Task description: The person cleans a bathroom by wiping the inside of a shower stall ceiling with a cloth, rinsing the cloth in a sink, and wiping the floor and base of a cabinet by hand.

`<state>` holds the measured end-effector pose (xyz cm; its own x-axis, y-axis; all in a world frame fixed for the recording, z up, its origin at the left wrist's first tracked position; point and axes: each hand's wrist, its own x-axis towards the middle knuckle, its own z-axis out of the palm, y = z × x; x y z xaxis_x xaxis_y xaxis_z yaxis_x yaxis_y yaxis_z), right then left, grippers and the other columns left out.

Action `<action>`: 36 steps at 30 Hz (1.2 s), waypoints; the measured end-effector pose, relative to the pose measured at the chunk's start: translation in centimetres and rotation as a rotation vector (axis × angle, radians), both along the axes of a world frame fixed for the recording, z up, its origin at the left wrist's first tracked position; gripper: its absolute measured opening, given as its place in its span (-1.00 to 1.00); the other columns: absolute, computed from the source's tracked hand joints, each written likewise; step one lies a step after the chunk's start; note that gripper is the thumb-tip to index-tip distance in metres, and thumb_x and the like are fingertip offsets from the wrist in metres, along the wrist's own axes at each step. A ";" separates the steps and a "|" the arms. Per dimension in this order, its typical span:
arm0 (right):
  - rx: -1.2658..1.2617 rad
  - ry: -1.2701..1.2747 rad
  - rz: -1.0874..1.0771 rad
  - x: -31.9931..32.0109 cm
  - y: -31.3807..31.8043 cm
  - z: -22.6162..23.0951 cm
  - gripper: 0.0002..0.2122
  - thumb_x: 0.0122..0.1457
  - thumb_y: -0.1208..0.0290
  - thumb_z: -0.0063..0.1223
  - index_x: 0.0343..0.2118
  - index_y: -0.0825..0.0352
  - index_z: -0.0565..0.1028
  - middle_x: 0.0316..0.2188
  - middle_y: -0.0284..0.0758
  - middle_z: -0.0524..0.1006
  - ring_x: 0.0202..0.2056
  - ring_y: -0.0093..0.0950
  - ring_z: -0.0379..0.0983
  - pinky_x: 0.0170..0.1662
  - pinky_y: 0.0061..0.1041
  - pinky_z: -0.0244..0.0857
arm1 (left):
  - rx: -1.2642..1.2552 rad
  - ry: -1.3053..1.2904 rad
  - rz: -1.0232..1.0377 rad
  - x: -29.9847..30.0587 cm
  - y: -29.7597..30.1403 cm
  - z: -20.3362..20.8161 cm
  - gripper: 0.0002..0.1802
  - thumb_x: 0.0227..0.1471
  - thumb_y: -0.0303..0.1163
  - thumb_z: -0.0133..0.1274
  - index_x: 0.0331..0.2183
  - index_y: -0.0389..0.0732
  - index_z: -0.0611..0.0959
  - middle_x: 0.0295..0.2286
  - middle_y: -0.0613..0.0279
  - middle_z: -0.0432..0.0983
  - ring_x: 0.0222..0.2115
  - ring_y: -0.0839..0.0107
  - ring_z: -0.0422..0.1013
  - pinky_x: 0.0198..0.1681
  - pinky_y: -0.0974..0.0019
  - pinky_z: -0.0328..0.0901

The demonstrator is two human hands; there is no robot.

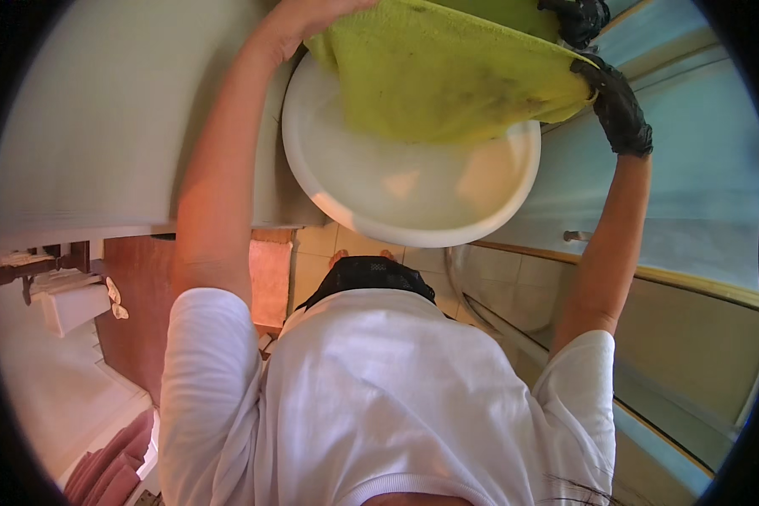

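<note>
A yellow-green cloth (447,80) with dark smudges hangs stretched between my hands, over the far part of a white basin (430,238). My left hand (308,17), bare and partly cut off by the upper edge, is closed on the cloth's upper left side. In a black glove, my right hand (620,105) grips the cloth's right corner. Another black-gloved shape (580,18) shows just beyond it, beside more green fabric; it looks like a reflection. Cloudy pale liquid seems to fill the basin, and the cloth hides its far rim.
To the right runs a glass panel (700,169) with a small knob (577,236) and a gold-coloured rail. A pale smooth surface (118,126) lies left of the basin. Below are floor tiles, a pink mat (270,282) and a hose (460,282).
</note>
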<state>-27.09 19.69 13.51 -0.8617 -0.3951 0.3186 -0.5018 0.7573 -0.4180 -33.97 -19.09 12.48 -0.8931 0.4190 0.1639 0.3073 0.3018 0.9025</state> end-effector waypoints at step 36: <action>0.622 -0.350 -0.327 -1.3 -13.8 -34.1 -0.61 -0.04 0.45 -0.14 -0.07 0.15 0.29 -0.10 -0.24 0.32 -0.05 -0.26 0.22 -0.08 -0.25 0.15 | -0.932 0.381 -0.066 3.2 7.7 -33.2 -0.67 -0.13 -0.48 -0.15 -0.22 -0.12 0.48 -0.22 0.17 0.32 -0.14 0.25 0.23 -0.10 0.17 0.12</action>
